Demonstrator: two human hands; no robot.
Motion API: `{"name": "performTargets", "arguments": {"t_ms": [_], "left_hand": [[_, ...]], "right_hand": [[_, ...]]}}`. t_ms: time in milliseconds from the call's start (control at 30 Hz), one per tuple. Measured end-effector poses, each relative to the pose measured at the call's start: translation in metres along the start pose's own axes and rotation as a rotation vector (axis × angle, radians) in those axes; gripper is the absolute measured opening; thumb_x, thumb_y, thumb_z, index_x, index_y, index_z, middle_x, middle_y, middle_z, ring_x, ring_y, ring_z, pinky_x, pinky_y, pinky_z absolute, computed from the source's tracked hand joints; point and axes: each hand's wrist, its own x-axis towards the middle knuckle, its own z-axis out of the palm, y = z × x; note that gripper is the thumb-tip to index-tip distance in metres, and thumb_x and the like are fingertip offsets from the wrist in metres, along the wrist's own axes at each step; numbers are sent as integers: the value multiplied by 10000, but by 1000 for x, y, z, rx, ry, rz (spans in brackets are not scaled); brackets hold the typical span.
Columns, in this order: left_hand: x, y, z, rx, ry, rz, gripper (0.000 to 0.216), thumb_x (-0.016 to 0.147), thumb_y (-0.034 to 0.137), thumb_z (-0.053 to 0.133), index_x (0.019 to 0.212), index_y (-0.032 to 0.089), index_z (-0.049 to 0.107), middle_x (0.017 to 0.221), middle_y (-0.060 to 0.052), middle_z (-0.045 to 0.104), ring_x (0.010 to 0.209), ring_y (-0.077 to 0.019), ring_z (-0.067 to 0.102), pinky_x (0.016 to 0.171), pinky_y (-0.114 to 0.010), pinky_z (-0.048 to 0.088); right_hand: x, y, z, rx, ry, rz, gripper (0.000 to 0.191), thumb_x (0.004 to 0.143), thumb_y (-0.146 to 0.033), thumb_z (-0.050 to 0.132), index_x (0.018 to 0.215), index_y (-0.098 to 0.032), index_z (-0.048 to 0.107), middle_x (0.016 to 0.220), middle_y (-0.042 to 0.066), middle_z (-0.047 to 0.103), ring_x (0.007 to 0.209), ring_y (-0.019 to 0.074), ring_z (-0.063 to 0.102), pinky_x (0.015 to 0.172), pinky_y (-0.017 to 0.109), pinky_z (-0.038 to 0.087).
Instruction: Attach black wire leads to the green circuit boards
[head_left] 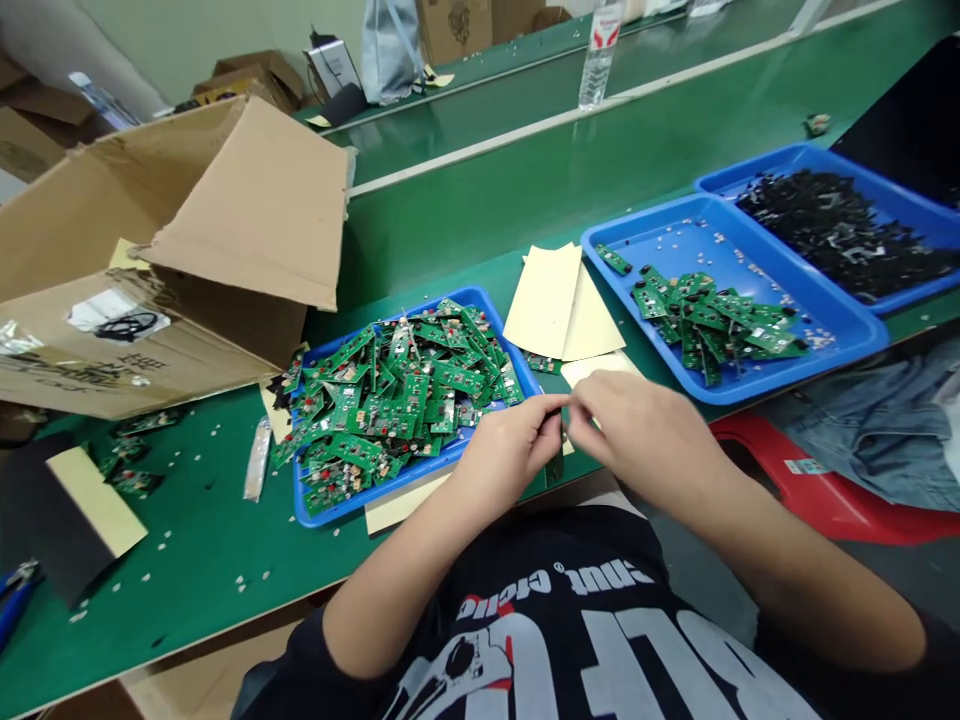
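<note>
My left hand (508,445) and my right hand (646,430) meet at the table's near edge, fingers pinched together on a small dark circuit board (556,440) held between them; most of it is hidden. Just left of my hands a blue tray (322,515) is heaped with green circuit boards (397,390). To the right a second blue tray (825,320) holds a smaller pile of green boards (712,320).
A third blue tray (892,180) with black parts sits far right. An open cardboard box (172,250) lies on its side at left. Tan paper sheets (559,300) lie between the trays. A red stool (817,490) stands beside me. A water bottle (600,55) stands behind.
</note>
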Motion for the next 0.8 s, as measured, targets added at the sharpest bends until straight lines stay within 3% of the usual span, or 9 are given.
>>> {"name": "performTargets", "arguments": {"t_ms": [67,200,300,400,567,700,800], "left_hand": [[5,1,4,-84,-15,-48,219,873,146,483,1031,155,634,765,-31,725,642,-140,684,639,-230,539],[30,2,25,-332,-35,-160,192,886,187,484,1033,164,605,822,-55,728,712,-157,707,673,-251,553],[68,2,58,-603,-50,-266,135,871,163,506,986,148,575,822,-78,722,808,-182,709,683,-257,549],[106,3,90,-734,-65,-374,79,868,126,491,922,142,546,715,-54,695,658,-148,678,566,-219,509],[122,1,116,-844,-80,-316,69,887,132,469,933,148,517,777,-63,686,697,-136,663,587,-215,513],[120,-6,129,-654,13,-273,142,888,167,481,1010,135,547,961,-107,669,737,-149,649,650,-271,544],[128,-6,141,-543,46,-270,229,870,139,482,1078,131,577,1029,-118,642,898,-201,638,804,-343,548]], "right_hand": [[-8,30,2,-21,70,260,179,815,-150,489,643,-191,520,619,51,539,564,179,483,477,279,246],[-30,80,-1,169,54,339,126,839,-233,518,733,-211,583,729,46,637,643,188,576,553,285,387],[-51,94,-3,415,128,578,121,811,-308,563,752,-220,621,741,37,663,643,194,604,600,310,451],[-70,99,0,542,217,821,177,778,-382,605,769,-210,648,683,30,660,595,199,609,584,330,477],[-88,103,14,758,198,869,218,770,-421,643,808,-207,653,741,56,697,683,229,675,617,339,543],[-87,100,24,885,222,881,266,746,-457,669,856,-217,635,803,61,704,764,241,696,671,352,576],[-84,97,23,923,247,911,243,746,-445,676,851,-230,634,822,64,704,791,241,697,702,352,576]]}}
